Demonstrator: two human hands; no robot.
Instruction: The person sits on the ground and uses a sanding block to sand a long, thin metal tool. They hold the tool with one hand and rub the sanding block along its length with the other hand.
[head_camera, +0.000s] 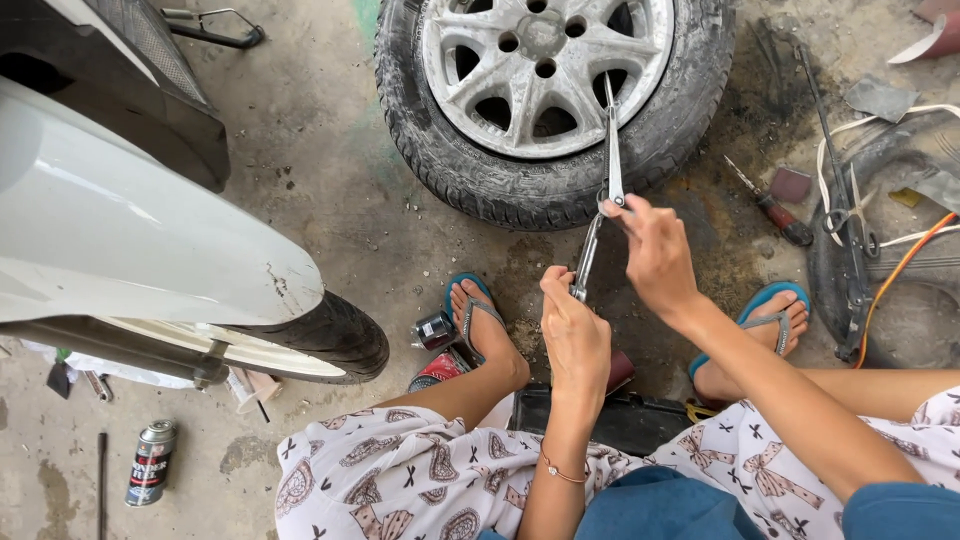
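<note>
Far to the left of the fingers a spray can (152, 461) lay on the concrete floor (330, 190) below a white scooter fender (130, 230); nearer, a small dark tin (434, 330) sat beside the sandalled left foot (482, 322). The left hand (575, 335) had its fingers clamped round the lower handle of long metal pliers (608, 185); just to the right and above, the right hand (655, 250) had its fingers closed on the tool near its pivot. Beyond the fingertips the jaws reached up to the silver rim of a car wheel (545, 95) lying flat on the floor, their tip by a spoke; whether they gripped anything could not be told. The step in hand looked like working something at the rim; the next move would probably call for a firm squeeze and steady pull. Right of the fingers lay a screwdriver (772, 207) and a long bar tool (838, 190).
</note>
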